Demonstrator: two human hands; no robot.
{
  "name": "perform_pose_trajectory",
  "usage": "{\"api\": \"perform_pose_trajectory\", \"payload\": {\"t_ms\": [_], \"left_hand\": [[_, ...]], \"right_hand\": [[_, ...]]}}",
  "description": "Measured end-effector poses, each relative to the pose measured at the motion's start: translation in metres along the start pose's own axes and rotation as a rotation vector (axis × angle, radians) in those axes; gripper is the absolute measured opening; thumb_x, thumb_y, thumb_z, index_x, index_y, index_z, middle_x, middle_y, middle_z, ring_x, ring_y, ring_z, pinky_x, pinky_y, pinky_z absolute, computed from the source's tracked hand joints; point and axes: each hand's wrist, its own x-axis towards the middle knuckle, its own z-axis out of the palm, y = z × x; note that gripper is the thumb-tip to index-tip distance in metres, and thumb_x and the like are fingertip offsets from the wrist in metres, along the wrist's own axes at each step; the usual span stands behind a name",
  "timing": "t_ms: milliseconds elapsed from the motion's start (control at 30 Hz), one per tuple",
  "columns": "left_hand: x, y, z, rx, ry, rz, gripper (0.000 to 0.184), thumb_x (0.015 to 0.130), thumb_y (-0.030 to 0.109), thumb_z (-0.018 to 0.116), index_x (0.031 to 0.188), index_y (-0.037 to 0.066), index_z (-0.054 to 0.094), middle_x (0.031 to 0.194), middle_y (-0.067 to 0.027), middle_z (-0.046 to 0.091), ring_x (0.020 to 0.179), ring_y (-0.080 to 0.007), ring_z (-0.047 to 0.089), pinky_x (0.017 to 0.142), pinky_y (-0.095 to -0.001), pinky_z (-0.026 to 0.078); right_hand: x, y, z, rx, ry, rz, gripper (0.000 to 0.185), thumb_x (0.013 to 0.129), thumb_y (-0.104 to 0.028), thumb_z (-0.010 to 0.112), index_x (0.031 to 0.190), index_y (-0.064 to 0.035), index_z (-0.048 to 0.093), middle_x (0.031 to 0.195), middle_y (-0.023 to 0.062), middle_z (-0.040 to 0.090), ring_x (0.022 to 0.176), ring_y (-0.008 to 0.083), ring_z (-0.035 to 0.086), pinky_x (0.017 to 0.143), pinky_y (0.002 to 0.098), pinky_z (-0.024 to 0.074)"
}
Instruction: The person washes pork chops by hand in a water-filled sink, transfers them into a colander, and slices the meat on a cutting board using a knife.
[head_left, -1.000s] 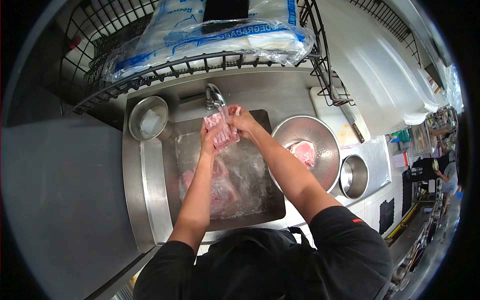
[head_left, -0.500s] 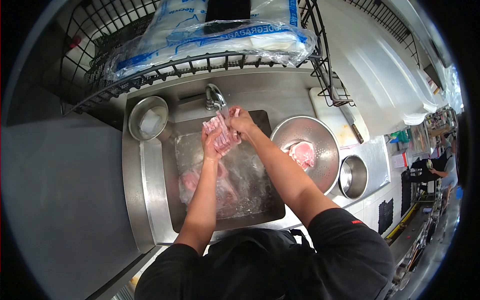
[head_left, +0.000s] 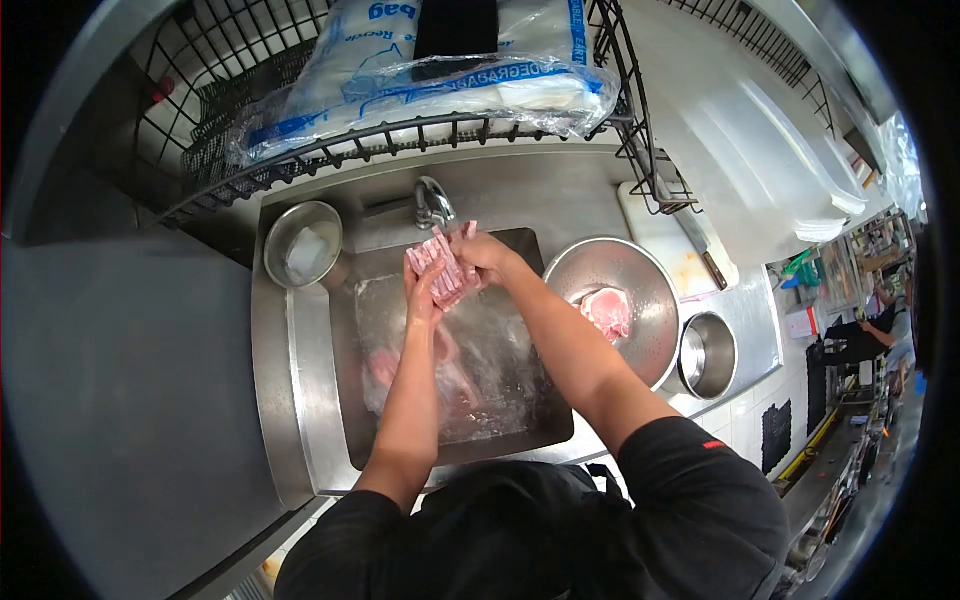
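Over the steel sink (head_left: 552, 430), beside the perforated colander (head_left: 648, 290), holding ribbed pink meat (head_left: 452, 279): cradled at its left side by the curled left hand (head_left: 424, 293), gripped at its right edge by the right hand (head_left: 486, 254). Best held firmly near the tap (head_left: 430, 195) and turned slowly, face after face.

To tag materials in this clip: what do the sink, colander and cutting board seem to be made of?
Sink: likely stainless steel; dull grey, with soft reflections along its edges.
Colander: probably stainless steel too; shinier, silvery, with small holes in its wall.
Cutting board: perhaps plastic; flat white with yellowish stains, no wood grain visible.
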Motion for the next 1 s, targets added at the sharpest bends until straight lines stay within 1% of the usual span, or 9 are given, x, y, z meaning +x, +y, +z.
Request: {"api": "perform_pose_trajectory", "payload": {"t_ms": [67, 133, 200, 233, 333, 467, 767, 833, 1000], "left_hand": [[0.005, 0.008, 0.002, 0.067, 0.022, -0.066, 0.049, 0.086, 0.006, 0.068, 0.13, 0.004, 0.048, 0.117, -0.0098, 0.063, 0.102, -0.022, 0.066, 0.083, -0.0364, 0.057], [0.015, 0.025, 0.011, 0.127, 0.037, -0.139, 0.053, 0.084, 0.006, 0.071, 0.131, 0.003, 0.047, 0.117, -0.0102, 0.063, 0.102, -0.0222, 0.066, 0.083, -0.0369, 0.057], [0.023, 0.05, 0.024, 0.585, -0.051, -0.243, 0.063, 0.079, 0.008, 0.079, 0.133, 0.002, 0.046, 0.114, -0.0103, 0.064, 0.1, -0.022, 0.066, 0.083, -0.0367, 0.056], [0.023, 0.054, 0.031, 0.58, -0.052, -0.243, 0.063, 0.079, 0.008, 0.079, 0.133, 0.002, 0.046, 0.114, -0.0103, 0.064, 0.1, -0.022, 0.066, 0.083, -0.0367, 0.056], [0.012, 0.064, 0.049, 0.505, 0.021, -0.1, 0.048, 0.072, 0.004, 0.083, 0.113, 0.003, 0.058, 0.1, -0.0073, 0.067, 0.089, -0.0165, 0.066, 0.075, -0.0331, 0.056], [0.012, 0.041, 0.03, 0.431, -0.016, 0.011, 0.049, 0.073, 0.001, 0.082, 0.115, 0.003, 0.058, 0.101, -0.007, 0.067, 0.088, -0.0152, 0.066, 0.077, -0.032, 0.055], [0.007, 0.019, -0.002, 0.277, -0.044, -0.048, 0.052, 0.072, -0.002, 0.078, 0.118, 0.002, 0.056, 0.101, -0.007, 0.067, 0.088, -0.0147, 0.066, 0.078, -0.0309, 0.056], [0.005, 0.019, -0.002, 0.247, -0.041, -0.058, 0.051, 0.072, -0.003, 0.077, 0.118, 0.002, 0.056, 0.101, -0.0073, 0.067, 0.088, -0.0153, 0.066, 0.078, -0.0311, 0.056], [0.002, 0.022, -0.004, 0.204, -0.037, -0.084, 0.049, 0.074, -0.004, 0.073, 0.119, 0.002, 0.056, 0.101, -0.0079, 0.067, 0.088, -0.0168, 0.067, 0.077, -0.0316, 0.057]], "right_hand": [[0.004, 0.003, -0.005, -0.065, -0.113, 0.102, 0.019, 0.088, -0.01, 0.065, 0.107, -0.0058, 0.063, 0.082, 0.0064, 0.063, 0.064, 0.019, 0.063, 0.052, 0.0394, 0.0537], [-0.01, -0.004, -0.005, -0.008, -0.164, -0.045, 0.013, 0.091, -0.014, 0.061, 0.1, -0.0053, 0.063, 0.077, 0.0072, 0.062, 0.061, 0.0199, 0.062, 0.058, 0.0376, 0.0551], [-0.013, 0.004, -0.006, 0.099, -0.161, -0.031, 0.014, 0.092, -0.013, 0.061, 0.102, -0.0046, 0.063, 0.08, 0.0082, 0.064, 0.065, 0.0201, 0.064, 0.059, 0.0386, 0.0564], [-0.012, 0.007, -0.006, 0.203, -0.17, -0.022, 0.015, 0.092, -0.012, 0.061, 0.105, -0.0038, 0.063, 0.084, 0.0091, 0.066, 0.068, 0.0203, 0.066, 0.06, 0.0396, 0.0577], [-0.029, -0.001, 0.007, 0.381, -0.153, -0.092, 0.019, 0.092, -0.007, 0.061, 0.11, -0.0024, 0.063, 0.093, 0.0107, 0.068, 0.077, 0.0228, 0.07, 0.064, 0.0412, 0.06], [-0.027, 0.006, 0.006, 0.426, -0.138, -0.154, 0.024, 0.09, -0.003, 0.061, 0.114, -0.0006, 0.063, 0.101, 0.0124, 0.069, 0.084, 0.0252, 0.071, 0.069, 0.0416, 0.061], [-0.029, 0.019, 0.011, 0.399, 0.002, -0.081, 0.031, 0.08, 0.005, 0.065, 0.111, 0.0025, 0.065, 0.102, 0.0148, 0.069, 0.086, 0.0262, 0.071, 0.071, 0.0428, 0.0615], [-0.011, 0.035, 0.009, 0.382, 0.015, -0.162, 0.021, 0.084, 0.002, 0.067, 0.105, 0.0011, 0.067, 0.093, 0.011, 0.07, 0.075, 0.0218, 0.071, 0.062, 0.0381, 0.0596], [-0.012, 0.026, 0.008, 0.311, 0.044, -0.075, 0.023, 0.081, 0.003, 0.068, 0.104, 0.0011, 0.067, 0.092, 0.0112, 0.07, 0.075, 0.0208, 0.07, 0.062, 0.0374, 0.0594]]}}
